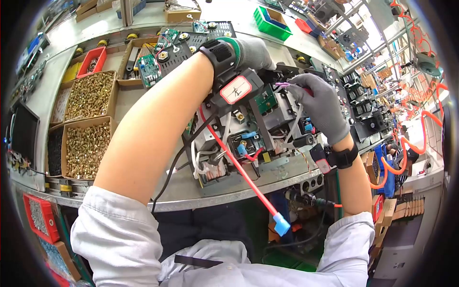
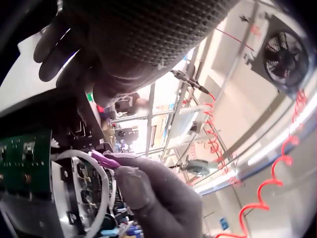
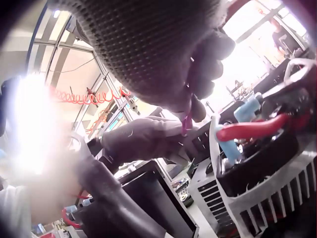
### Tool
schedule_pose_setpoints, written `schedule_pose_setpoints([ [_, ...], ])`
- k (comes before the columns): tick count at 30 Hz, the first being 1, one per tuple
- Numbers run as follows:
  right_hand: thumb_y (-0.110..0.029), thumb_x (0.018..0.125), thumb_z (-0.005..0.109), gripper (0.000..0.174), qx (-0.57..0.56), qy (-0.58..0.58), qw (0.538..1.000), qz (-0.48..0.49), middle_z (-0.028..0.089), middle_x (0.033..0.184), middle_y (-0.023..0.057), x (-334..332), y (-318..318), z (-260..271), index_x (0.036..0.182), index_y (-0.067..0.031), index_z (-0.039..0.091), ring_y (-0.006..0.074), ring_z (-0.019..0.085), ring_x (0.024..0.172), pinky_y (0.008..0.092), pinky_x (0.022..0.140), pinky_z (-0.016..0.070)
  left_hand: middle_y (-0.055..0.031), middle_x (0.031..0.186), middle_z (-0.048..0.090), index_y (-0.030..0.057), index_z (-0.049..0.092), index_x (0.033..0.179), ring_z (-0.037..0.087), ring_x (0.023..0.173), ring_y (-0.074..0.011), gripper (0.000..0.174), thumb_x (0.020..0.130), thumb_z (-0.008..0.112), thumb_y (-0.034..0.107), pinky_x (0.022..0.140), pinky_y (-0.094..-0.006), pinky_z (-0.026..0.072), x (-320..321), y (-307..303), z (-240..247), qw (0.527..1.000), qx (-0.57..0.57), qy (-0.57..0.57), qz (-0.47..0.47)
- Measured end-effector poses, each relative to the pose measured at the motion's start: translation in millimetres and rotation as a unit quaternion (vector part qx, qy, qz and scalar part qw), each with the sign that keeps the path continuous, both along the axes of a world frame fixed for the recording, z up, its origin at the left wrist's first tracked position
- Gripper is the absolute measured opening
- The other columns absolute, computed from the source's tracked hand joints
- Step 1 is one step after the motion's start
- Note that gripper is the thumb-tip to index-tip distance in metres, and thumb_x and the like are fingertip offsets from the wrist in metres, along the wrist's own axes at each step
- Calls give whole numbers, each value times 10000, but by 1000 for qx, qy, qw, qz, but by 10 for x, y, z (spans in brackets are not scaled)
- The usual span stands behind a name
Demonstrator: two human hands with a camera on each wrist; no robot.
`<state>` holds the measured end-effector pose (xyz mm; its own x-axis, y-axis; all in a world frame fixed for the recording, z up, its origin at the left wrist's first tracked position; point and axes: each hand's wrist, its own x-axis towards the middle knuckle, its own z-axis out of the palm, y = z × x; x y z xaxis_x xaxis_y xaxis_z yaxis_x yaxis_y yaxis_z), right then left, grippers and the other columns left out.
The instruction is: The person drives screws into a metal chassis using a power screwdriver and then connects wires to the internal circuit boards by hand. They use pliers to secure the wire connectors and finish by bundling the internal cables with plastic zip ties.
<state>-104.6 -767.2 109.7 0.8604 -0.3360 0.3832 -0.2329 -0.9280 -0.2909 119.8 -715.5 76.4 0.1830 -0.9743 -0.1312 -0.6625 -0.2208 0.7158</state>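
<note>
My right hand [image 1: 321, 106], in a grey glove, pinches a purple wire end [image 2: 105, 159] between thumb and forefinger, over the right side of an opened electrical unit [image 1: 210, 143]. My left hand [image 1: 253, 53], also gloved, reaches across the unit's back edge. In the right wrist view its fingers [image 3: 143, 133] lie fairly straight, close to the purple wire. A green circuit board [image 1: 266, 101] stands upright inside the unit, beside a white cable [image 2: 104, 193]. From the unit a red cable [image 1: 239, 168] runs over the bench front and ends in a blue connector [image 1: 281, 225].
Boxes of brass fasteners [image 1: 88, 149] and a red bin [image 1: 92, 62] stand on the left. Behind my left arm are black panels with circuit boards [image 1: 149, 71]. More black units [image 1: 366, 107] line the bench at right. A green crate [image 1: 271, 24] sits at the back, and orange coiled hoses [image 1: 413, 146] hang at right.
</note>
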Motion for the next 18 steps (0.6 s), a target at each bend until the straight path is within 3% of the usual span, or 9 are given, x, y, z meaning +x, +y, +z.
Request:
schedule_pose_setpoints([
  [2,-190,858,714,184,0,-23,999,25,662,834,132,41,-16,-56,936,-27,677,310,651,736,358,646,507,-73,815,666,27,693,1059,692,692,-150,336,917,647,328,597,-306,564,50,36,-32,984,-111,-56,-129],
  [4,-191,867,703,168,-81,-18,996,30,648,805,123,53,1,-63,935,-40,675,310,642,696,365,620,498,-80,818,674,33,696,1074,689,664,-153,332,925,632,322,607,-304,562,33,15,-30,987,-105,-52,-111],
  [5,-207,879,683,134,-160,-41,985,54,633,754,103,66,-42,-115,894,-74,669,303,634,650,370,585,489,-81,805,672,35,698,1069,688,656,-156,330,929,622,324,617,-301,563,22,-25,-35,976,-107,-138,-126],
  [6,-207,879,683,134,-160,-38,985,54,633,754,103,71,-25,-125,894,-74,669,303,634,650,370,585,489,-82,791,671,38,700,1064,687,647,-160,328,934,613,327,626,-297,563,-1,-5,-20,959,-109,-222,-140],
  [8,-233,895,659,146,-221,-4,975,34,634,721,83,52,30,-128,832,-102,648,293,631,618,374,565,487,-102,767,666,35,706,1026,683,634,-167,346,943,590,350,617,-301,553,-27,39,14,972,-105,-172,-117],
  [11,-289,918,624,245,-255,53,965,-20,618,648,98,66,59,-154,763,-100,620,302,626,596,396,552,483,-129,777,676,17,706,922,668,703,-250,419,935,564,411,710,-378,527,-98,49,62,974,-86,-206,-44],
  [14,-317,927,609,290,-262,77,960,-55,607,620,115,109,80,-154,741,-95,613,318,626,599,417,554,482,-129,783,677,20,706,912,652,736,-285,420,934,558,413,755,-397,514,-100,24,62,973,-90,-210,-39],
  [15,-329,931,602,308,-251,69,964,-60,603,610,123,122,93,-149,733,-92,610,328,627,603,428,556,482,-154,795,674,18,705,891,657,767,-297,410,936,556,397,751,-399,511,-78,-40,27,955,-100,-272,-67],
  [18,-326,934,598,307,-236,67,966,-83,612,621,126,134,105,-166,738,-91,613,345,626,609,442,563,482,-116,925,690,106,699,1034,667,893,-310,299,982,508,330,801,-402,530,41,-271,-155,894,-146,-399,-145],
])
